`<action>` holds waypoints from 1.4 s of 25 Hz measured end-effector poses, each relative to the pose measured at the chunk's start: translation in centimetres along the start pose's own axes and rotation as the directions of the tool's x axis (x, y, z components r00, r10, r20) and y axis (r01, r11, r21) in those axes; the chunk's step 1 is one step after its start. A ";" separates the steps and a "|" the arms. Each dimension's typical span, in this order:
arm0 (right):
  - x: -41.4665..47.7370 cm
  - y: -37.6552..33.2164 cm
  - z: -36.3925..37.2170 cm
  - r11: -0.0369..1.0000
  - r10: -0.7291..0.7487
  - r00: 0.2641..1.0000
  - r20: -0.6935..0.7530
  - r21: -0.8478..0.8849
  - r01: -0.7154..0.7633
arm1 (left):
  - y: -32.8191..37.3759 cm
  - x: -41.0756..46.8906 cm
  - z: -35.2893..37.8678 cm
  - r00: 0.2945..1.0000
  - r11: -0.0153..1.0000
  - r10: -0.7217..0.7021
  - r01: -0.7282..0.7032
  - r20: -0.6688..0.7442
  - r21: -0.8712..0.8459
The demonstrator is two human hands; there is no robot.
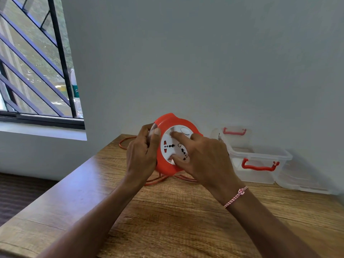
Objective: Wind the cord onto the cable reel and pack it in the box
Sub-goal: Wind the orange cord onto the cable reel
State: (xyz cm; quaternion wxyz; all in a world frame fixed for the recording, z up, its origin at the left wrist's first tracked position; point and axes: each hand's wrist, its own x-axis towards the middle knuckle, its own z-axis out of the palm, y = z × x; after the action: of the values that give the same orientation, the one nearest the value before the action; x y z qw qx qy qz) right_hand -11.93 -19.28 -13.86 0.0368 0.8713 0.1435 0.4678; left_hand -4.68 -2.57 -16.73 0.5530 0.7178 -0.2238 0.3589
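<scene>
An orange cable reel [172, 121] with a white socket face stands on edge above the wooden table [167, 211]. My left hand [142, 153] grips its left rim. On the white disc rests my right hand [204, 157], fingers spread, index finger near the top and thumb at the bottom. Loose orange cord [160, 180] lies on the table under the reel and loops out behind my left hand. A clear plastic box [260, 155] with red handles sits open to the right, by the wall.
The box's clear lid [234, 135] with a red handle leans against the grey wall behind it. Another clear lid or tray [305, 181] lies at the far right. A barred window [37, 71] is at the left, beyond the table's left edge.
</scene>
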 end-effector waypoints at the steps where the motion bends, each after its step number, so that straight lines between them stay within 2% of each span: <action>1: 0.2 -0.2 0.1 0.996 0.070 0.997 -0.038 0.058 -0.068 | 0.0 -0.2 0.1 1.000 1.000 0.011 -0.011 -0.007 0.006; 3: 0.6 -0.9 0.2 0.932 0.293 0.956 -0.028 0.232 -0.278 | 0.2 -0.5 0.3 1.000 1.000 0.030 -0.030 -0.002 0.005; 4: 0.7 -1.3 0.1 0.822 0.444 0.895 0.048 0.375 -0.428 | 0.4 -0.7 0.5 0.999 0.999 0.036 -0.036 0.001 0.005; 5: 0.7 -1.5 0.2 0.611 0.577 0.792 0.198 0.539 -0.580 | 0.6 -0.8 0.6 0.999 0.999 0.042 -0.042 0.001 0.017; 6: 0.7 -1.6 0.4 0.296 0.627 0.674 0.390 0.681 -0.669 | 0.6 -0.8 0.7 0.999 0.998 0.046 -0.046 -0.005 0.037; 7: 0.7 -1.6 0.2 0.012 0.595 0.582 0.554 0.718 -0.696 | 0.5 -0.7 0.7 0.999 0.998 0.044 -0.043 -0.013 0.053; 8: 0.7 -1.5 -0.2 -0.088 0.545 0.571 0.614 0.720 -0.689 | 0.3 -0.5 0.6 0.999 0.998 0.031 -0.030 -0.018 0.055; 9: 0.5 -1.2 -0.6 0.023 0.540 0.631 0.557 0.739 -0.673 | 0.1 -0.3 0.4 1.000 0.999 0.005 -0.005 -0.019 0.038; 10: 0.3 -0.5 -0.8 0.345 0.536 0.752 0.384 0.713 -0.610 | -0.1 -0.1 0.2 1.000 1.000 -0.026 0.026 -0.016 0.009; 11: 0.1 0.4 -0.9 0.715 0.451 0.883 0.133 0.538 -0.446 | -0.2 0.1 0.0 0.998 0.998 -0.053 0.053 -0.014 -0.017; 12: -0.1 1.2 -1.1 0.925 0.253 0.966 -0.061 0.307 -0.223 | -0.2 0.2 -0.2 0.997 0.997 -0.071 0.070 -0.015 -0.030; 13: 0.0 1.6 -1.2 0.988 0.054 0.991 -0.123 0.149 -0.036 | -0.1 0.3 -0.3 0.997 0.996 -0.079 0.079 -0.014 -0.032; 14: 0.0 1.9 -1.2 0.994 -0.073 0.994 -0.086 0.077 0.079 | 0.0 0.3 -0.4 0.997 0.996 -0.083 0.082 -0.008 -0.035; 15: -0.2 1.9 -1.1 0.990 -0.136 0.991 -0.021 0.036 0.136 | 0.0 0.3 -0.4 0.996 0.996 -0.085 0.085 0.003 -0.037; 17: -0.3 1.3 -0.7 0.985 -0.159 0.984 0.078 -0.057 0.163 | 0.0 0.4 -0.4 0.997 0.997 -0.079 0.079 0.016 -0.018; 21: -0.2 0.8 -0.5 0.999 -0.049 0.998 0.043 -0.007 0.049 | 0.2 0.2 -0.2 0.999 0.999 -0.050 0.050 0.011 0.006; 25: -0.3 0.3 0.2 1.000 -0.025 1.000 -0.011 -0.003 0.025 | 0.6 -0.2 0.1 1.000 0.999 0.006 -0.007 0.031 0.046; 28: 0.2 -0.3 0.3 0.986 0.137 0.988 -0.076 0.108 -0.129 | 1.0 -0.5 0.3 0.995 0.985 0.099 -0.100 0.017 0.138; 30: 0.5 -1.1 0.2 0.874 0.384 0.923 -0.012 0.327 -0.360 | 1.2 -0.6 0.5 0.988 0.970 0.156 -0.154 0.001 0.187; 31: 0.6 -1.4 0.3 0.747 0.499 0.862 0.089 0.461 -0.480 | 1.1 -0.7 0.6 0.985 0.964 0.172 -0.167 -0.004 0.206; 33: 0.7 -1.6 0.6 0.430 0.602 0.743 0.294 0.665 -0.611 | 1.0 -0.6 0.6 0.985 0.960 0.171 -0.164 -0.014 0.225; 34: 0.7 -1.6 0.4 0.384 0.600 0.738 0.308 0.698 -0.604 | 0.9 -0.6 0.5 0.988 0.965 0.152 -0.143 -0.026 0.220; 35: 0.6 -1.4 0.0 0.486 0.572 0.788 0.229 0.680 -0.550 | 0.7 -0.4 0.3 0.992 0.973 0.120 -0.108 -0.044 0.205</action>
State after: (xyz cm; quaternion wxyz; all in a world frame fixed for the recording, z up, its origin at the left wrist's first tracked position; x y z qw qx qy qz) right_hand -11.93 -17.81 -13.69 -0.4615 0.8054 0.0227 0.3713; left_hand -5.39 -3.10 -16.65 0.4618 0.7459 -0.2113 0.4310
